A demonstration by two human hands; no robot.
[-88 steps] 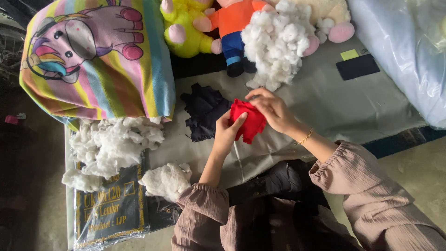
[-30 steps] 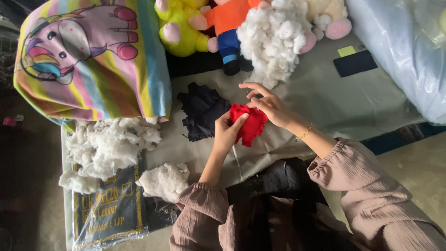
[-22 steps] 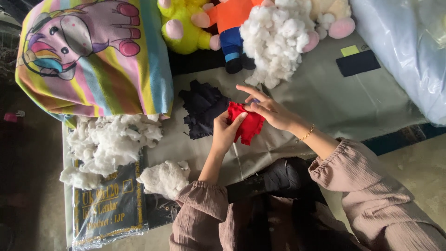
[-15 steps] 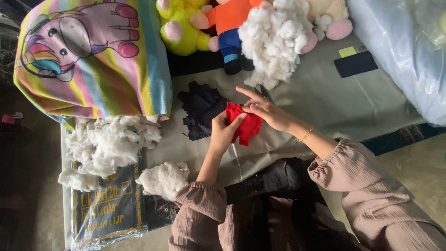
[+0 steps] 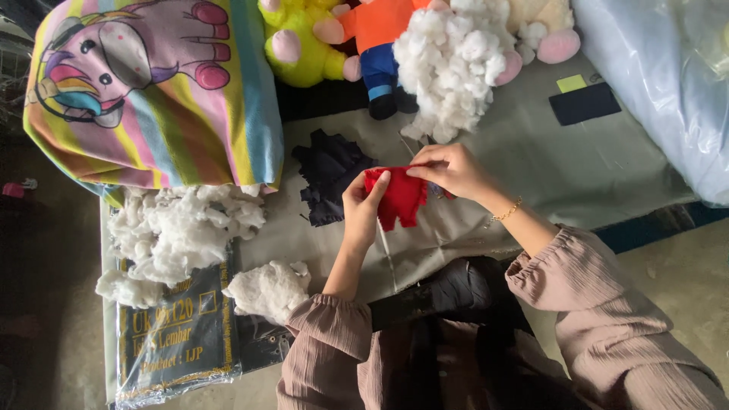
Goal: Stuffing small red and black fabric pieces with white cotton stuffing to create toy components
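A small red fabric piece (image 5: 398,199) is held up between both hands over the grey mat (image 5: 531,159). My left hand (image 5: 363,209) grips its left edge with the thumb on top. My right hand (image 5: 452,168) pinches its upper right edge, fingers closed. A dark navy fabric piece (image 5: 329,173) lies on the mat just left of the hands. A white stuffing mound (image 5: 449,62) sits just beyond my right hand.
A striped rainbow cushion (image 5: 152,91) lies at far left above loose white stuffing (image 5: 178,228) and a smaller clump (image 5: 266,288). Plush toys, yellow (image 5: 300,42) and orange-blue (image 5: 380,38), line the back. A clear plastic bag (image 5: 661,83) fills the right; a black packet (image 5: 175,342) lies at lower left.
My right hand's fingers, spread out earlier, have closed onto the red piece's top edge. Both hands keep the red piece in about the same spot.
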